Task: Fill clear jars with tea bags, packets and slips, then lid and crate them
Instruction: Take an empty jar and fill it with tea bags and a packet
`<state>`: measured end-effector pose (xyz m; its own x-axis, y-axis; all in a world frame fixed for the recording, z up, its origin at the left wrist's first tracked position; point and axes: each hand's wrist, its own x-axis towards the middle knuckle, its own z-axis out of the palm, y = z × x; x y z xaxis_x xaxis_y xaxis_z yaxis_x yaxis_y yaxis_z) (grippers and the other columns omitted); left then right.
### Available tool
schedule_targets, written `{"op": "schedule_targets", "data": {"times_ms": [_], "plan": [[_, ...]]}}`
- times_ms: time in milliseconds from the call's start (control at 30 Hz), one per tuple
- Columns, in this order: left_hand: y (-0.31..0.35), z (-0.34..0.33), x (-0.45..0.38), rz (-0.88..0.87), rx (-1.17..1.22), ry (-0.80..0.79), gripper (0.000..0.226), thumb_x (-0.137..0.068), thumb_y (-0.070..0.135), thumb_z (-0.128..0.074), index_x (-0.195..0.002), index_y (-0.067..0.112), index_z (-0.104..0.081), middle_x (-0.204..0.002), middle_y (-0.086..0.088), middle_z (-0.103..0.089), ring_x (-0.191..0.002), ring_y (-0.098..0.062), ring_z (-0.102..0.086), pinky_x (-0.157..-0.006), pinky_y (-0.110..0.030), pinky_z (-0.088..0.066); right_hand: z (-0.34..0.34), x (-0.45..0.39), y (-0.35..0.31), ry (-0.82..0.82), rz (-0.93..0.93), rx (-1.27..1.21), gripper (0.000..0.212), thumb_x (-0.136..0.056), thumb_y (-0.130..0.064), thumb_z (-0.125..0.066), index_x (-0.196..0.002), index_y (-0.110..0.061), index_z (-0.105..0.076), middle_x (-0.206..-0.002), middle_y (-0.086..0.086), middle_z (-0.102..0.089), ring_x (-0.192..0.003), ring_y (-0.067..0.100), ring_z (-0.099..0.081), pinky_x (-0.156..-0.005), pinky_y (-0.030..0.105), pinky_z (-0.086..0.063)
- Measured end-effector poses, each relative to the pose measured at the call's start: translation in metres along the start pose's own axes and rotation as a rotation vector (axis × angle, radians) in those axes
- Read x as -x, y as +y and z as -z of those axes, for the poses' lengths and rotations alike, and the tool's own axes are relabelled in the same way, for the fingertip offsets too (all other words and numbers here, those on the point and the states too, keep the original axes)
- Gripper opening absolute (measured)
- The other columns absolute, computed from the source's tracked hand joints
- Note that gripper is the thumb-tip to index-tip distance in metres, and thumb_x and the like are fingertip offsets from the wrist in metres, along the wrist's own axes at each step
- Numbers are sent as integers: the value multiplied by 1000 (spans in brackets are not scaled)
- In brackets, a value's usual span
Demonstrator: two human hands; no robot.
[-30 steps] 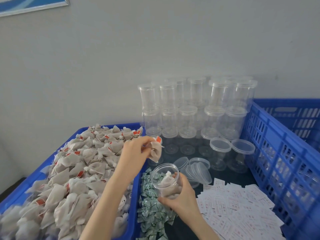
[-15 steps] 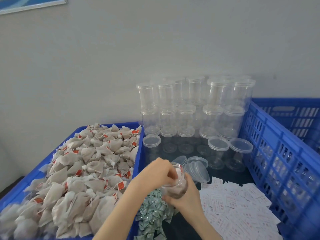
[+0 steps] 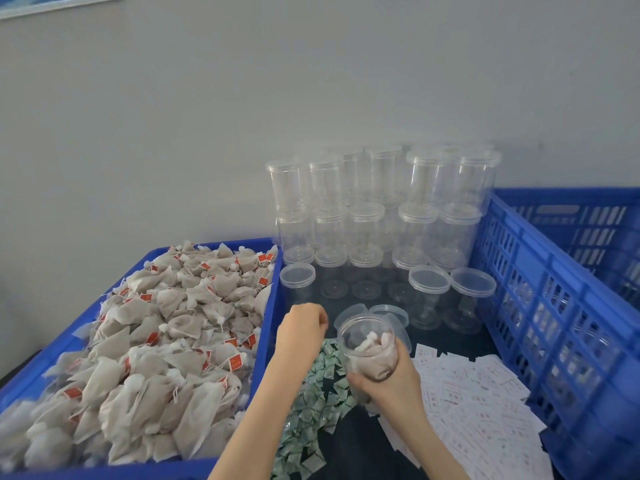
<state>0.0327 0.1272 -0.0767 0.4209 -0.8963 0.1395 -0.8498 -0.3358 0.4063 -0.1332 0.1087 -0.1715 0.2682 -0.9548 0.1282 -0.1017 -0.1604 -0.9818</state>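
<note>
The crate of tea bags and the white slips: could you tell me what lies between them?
The head view shows a pile of green packets between them.
</note>
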Motion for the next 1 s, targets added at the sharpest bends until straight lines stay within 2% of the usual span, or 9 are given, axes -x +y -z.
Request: {"op": "schedule_targets", "data": {"times_ms": [67, 200, 300, 333, 433, 600, 767, 900, 1000], "plan": [[-3, -17, 3, 71, -161, -121, 18, -92, 12, -53, -105, 15, -65, -107, -7, -64, -95, -27, -64, -77, -35, -51, 6, -1, 1, 13, 9, 4, 104, -51, -29, -97, -139, -28, -42, -123, -11, -58, -113, 9, -56, -101, 32, -48], [-6, -53, 12, 106, -403, -241, 27, -92, 4, -50, -117, 8, -60, -120, -9, -62, -111, -27, -60, -85, -35, -48, 12, 0, 3, 48, 22, 10, 92, -53, -23, -97, -126, -39, -43, -115, -20, -59, -101, -11, -56, -77, 4, -45], [-11, -75, 20, 103, -476, -250, 29, -92, 2, -47, -118, 8, -59, -120, -9, -62, -112, -26, -59, -86, -34, -49, 17, 3, 2, 52, 24, 31, 86, -54, -25, -96, -123, -36, -46, -112, -17, -61, -102, -4, -58, -79, 9, -48], [-13, -79, 22, 98, -492, -238, 29, -93, 1, -47, -118, 9, -59, -120, -9, -62, -112, -26, -58, -85, -34, -49, 19, 4, 3, 51, 29, 34, 85, -54, -25, -96, -123, -34, -48, -112, -16, -63, -102, -2, -59, -81, 14, -50], [-20, -86, 26, 70, -505, -154, 29, -92, -2, -48, -117, 9, -57, -117, -8, -62, -111, -25, -57, -82, -34, -49, 25, 5, 6, 57, 44, 47, 83, -54, -26, -96, -123, -29, -51, -111, -16, -64, -101, -6, -59, -78, 5, -46], [-23, -84, 30, 43, -473, -75, 29, -88, -6, -50, -110, 12, -57, -108, -5, -65, -104, -24, -59, -76, -32, -47, 29, 6, 9, 63, 36, 37, 82, -55, -24, -97, -124, -26, -52, -111, -14, -64, -99, -8, -59, -78, 3, -45], [-24, -80, 30, 107, -260, 17, 24, -89, -3, -47, -101, 15, -56, -100, -3, -65, -90, -23, -62, -63, -29, -40, 31, 8, 9, 65, 31, 37, 82, -55, -26, -97, -124, -29, -52, -111, -16, -63, -101, -6, -59, -76, 5, -46], [-17, -71, 32, 116, -193, 105, 19, -90, 0, -49, -103, 14, -55, -104, -3, -62, -91, -21, -62, -62, -26, -38, 31, 10, 9, 59, 11, 36, 87, -55, -27, -96, -129, -26, -50, -115, -13, -63, -106, 1, -59, -80, 10, -47], [-8, -59, 34, 92, -179, 192, 19, -91, 3, -52, -106, 14, -54, -107, -4, -59, -94, -19, -60, -63, -25, -38, 31, 12, 9, 44, -9, 28, 90, -55, -28, -96, -131, -27, -49, -117, -13, -62, -105, -3, -58, -81, 10, -46]]}}
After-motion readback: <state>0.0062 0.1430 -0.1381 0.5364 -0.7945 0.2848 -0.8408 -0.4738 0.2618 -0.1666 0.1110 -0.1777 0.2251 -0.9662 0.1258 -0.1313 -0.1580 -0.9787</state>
